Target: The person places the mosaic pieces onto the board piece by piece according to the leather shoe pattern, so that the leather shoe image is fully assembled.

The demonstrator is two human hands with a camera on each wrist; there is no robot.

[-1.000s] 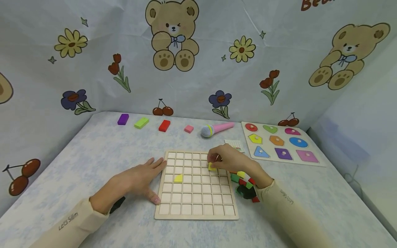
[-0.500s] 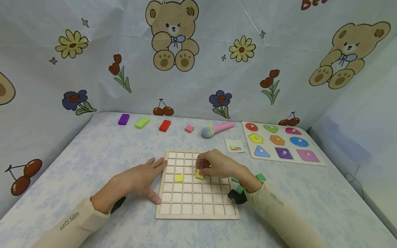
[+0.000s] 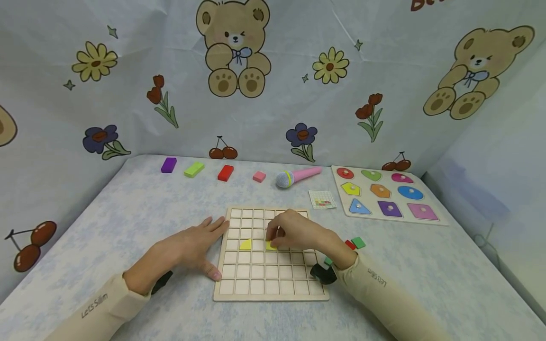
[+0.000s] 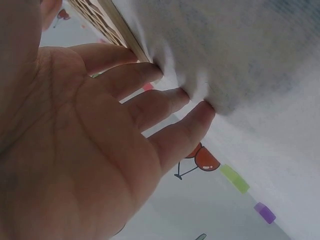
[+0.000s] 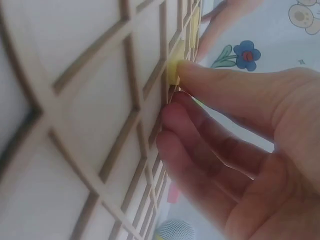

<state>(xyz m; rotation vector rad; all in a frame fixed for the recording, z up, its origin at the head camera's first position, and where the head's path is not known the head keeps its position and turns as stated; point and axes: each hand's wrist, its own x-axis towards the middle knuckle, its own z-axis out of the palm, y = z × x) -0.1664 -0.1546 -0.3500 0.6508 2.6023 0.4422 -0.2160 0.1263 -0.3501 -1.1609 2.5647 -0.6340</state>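
A wooden grid board (image 3: 270, 279) is laid on the pale cloth-covered table (image 3: 128, 213), near the person. The right hand (image 3: 296, 230) is set over the middle of the board, its fingers curled and pinched narrowly round a yellow piece (image 3: 271, 245); in the right wrist view the piece (image 5: 174, 67) is seen pressed against the grid by a fingertip (image 5: 192, 75). A second yellow piece (image 3: 245, 244), a triangle, is seated in a cell just at nine o'clock of the held one, one cell apart.

The left hand (image 3: 194, 246) is laid flat at nine o'clock of the board, fingers straight and slightly spread, with the fingertips (image 4: 150, 75) touching the board's left edge; nothing is held in it.

At three o'clock of the board, a red piece (image 3: 350, 244) and a green piece (image 3: 358, 242) are seen beside the right wrist. Toward twelve o'clock, a purple block (image 3: 168, 165), a green block (image 3: 194, 169), a red block (image 3: 225, 173), a pink block (image 3: 259, 176) and a toy microphone (image 3: 296, 176) are ranged in a row. At two o'clock a shape puzzle (image 3: 386, 198) is placed, with a small pattern card (image 3: 322, 199) just beside it.
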